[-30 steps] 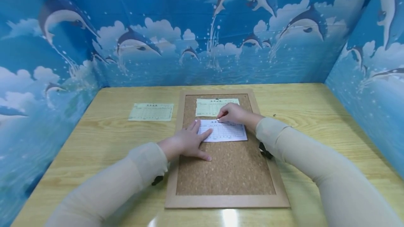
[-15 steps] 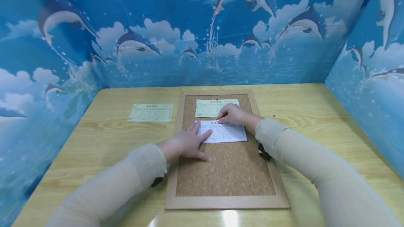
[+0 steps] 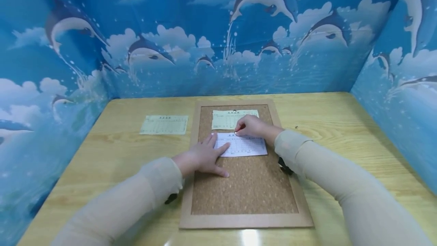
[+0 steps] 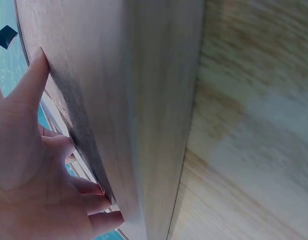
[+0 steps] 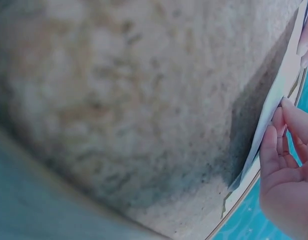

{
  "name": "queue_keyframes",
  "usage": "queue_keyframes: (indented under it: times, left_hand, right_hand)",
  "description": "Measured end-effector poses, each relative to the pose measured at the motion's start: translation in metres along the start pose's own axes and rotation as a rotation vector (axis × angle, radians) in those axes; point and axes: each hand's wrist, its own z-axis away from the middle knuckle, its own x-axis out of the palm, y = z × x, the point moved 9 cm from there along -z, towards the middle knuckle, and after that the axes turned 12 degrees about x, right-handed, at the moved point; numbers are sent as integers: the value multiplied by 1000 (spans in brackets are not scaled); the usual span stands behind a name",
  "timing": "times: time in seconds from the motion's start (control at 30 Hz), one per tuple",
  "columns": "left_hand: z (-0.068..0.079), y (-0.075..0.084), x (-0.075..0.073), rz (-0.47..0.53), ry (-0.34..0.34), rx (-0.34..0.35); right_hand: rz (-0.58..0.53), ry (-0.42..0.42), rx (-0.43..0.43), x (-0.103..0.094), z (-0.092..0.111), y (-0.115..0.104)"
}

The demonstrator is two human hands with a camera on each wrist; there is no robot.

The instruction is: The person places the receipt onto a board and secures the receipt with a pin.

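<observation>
A white printed form (image 3: 244, 147) lies on the corkboard (image 3: 246, 189), below a pale green form (image 3: 223, 119) that has a thumbtack (image 3: 234, 111) at its top edge. My left hand (image 3: 206, 155) is spread flat, its fingertips on the white form's left side and the thumb on the cork. In the left wrist view the same hand (image 4: 34, 150) reaches over the board's wooden frame (image 4: 158, 100). My right hand (image 3: 252, 126) pinches a small thumbtack (image 3: 235, 133) at the white form's top edge. The right wrist view shows this hand (image 5: 288, 155) with fingertips against the paper (image 5: 268, 112).
Another pale green form (image 3: 164, 125) lies on the wooden table (image 3: 116, 155), left of the board. A tiny dark object (image 3: 296, 127) is on the table to the right. Dolphin-printed curtains (image 3: 218, 67) enclose the back and both sides.
The view has tilted up slightly. Both hands stay in place, the left on the white form and the right at its top edge.
</observation>
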Motion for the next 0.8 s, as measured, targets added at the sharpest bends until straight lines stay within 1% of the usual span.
queue_keyframes:
  times: [0.1, 0.2, 0.47, 0.6, 0.73, 0.8]
  left_hand:
    - [1, 0, 3, 3, -7, -7]
    - [0, -1, 2, -3, -1, -12]
    - [-2, 2, 4, -22, 2, 26]
    - [-2, 0, 1, -14, 20, 16]
    - [-1, -2, 0, -10, 14, 3]
    - [0, -2, -1, -12, 12, 3]
  right_hand:
    - [3, -3, -11, 2, 0, -1]
    - [-15, 17, -15, 0, 1, 0]
    - [-52, 19, 34, 3, 1, 12]
    - [-100, 34, 32, -2, 0, 13]
    - [-154, 12, 48, -2, -1, 14]
    - [-159, 11, 53, -1, -1, 14]
